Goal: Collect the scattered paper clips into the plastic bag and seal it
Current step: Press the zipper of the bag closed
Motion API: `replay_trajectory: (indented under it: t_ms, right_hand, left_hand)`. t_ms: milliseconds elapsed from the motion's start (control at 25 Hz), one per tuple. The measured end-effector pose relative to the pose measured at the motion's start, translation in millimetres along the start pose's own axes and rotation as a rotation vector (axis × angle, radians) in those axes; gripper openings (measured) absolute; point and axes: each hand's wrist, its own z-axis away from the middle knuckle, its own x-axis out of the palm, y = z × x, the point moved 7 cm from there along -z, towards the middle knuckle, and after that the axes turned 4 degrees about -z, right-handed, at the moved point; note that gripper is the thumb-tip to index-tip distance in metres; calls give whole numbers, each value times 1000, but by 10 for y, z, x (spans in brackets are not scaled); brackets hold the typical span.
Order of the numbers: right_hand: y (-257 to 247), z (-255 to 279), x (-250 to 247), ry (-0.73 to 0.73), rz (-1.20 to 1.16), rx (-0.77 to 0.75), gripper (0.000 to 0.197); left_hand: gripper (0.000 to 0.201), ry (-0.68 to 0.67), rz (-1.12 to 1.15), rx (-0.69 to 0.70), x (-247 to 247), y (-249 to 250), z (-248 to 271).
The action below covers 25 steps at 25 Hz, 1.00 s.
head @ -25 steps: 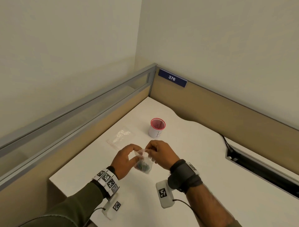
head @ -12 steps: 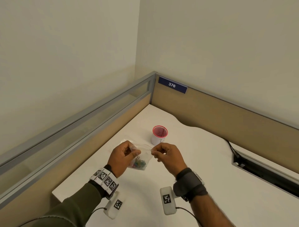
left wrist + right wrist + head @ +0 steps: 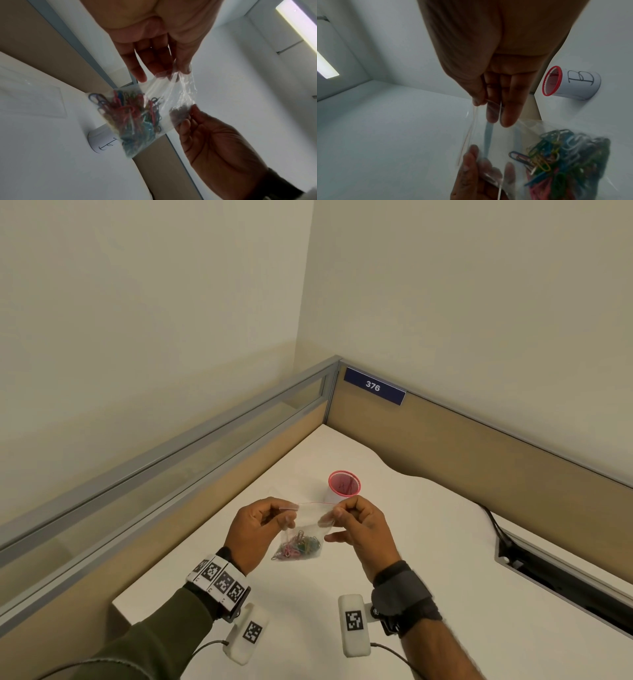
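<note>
A small clear plastic bag (image 3: 308, 522) with a red line along its top hangs in the air above the white desk (image 3: 428, 559). Several coloured paper clips (image 3: 301, 546) lie bunched in its bottom, also seen in the left wrist view as paper clips (image 3: 133, 116) and in the right wrist view as paper clips (image 3: 559, 159). My left hand (image 3: 260, 529) pinches the bag's top left corner. My right hand (image 3: 359, 525) pinches the top right corner. The top edge is stretched straight between the two hands.
A white cup with a red mesh rim (image 3: 344, 484) stands on the desk just behind the bag. Beige partition walls (image 3: 479, 457) close the desk at the back and left. A dark cable slot (image 3: 565, 583) runs along the right side.
Both hands have lifted the bag and drawn apart, pulling its top edge taut. The head view has tilted up a little.
</note>
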Motion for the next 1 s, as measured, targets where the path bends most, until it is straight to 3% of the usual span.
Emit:
replay_trajectory:
  t_ms: [80, 200, 320, 480, 640, 1000]
  right_hand:
    - [33, 29, -6, 1, -19, 12, 15]
    - [47, 41, -6, 16, -66, 12, 11]
    - [47, 19, -2, 33, -45, -6, 12]
    - [15, -7, -2, 45, -2, -29, 12]
    - [-3, -41, -35, 73, 64, -59, 6]
    - [112, -7, 15, 109, 333, -91, 6]
  left_hand:
    - [3, 23, -4, 19, -3, 3, -3]
    - [35, 33, -10, 7, 17, -4, 14]
    - [47, 18, -41, 22, 24, 16, 2]
    - [39, 18, -43, 23, -4, 14, -43]
    - [13, -26, -57, -5, 48, -3, -54]
    - [19, -158, -502, 230, 368, 252, -39]
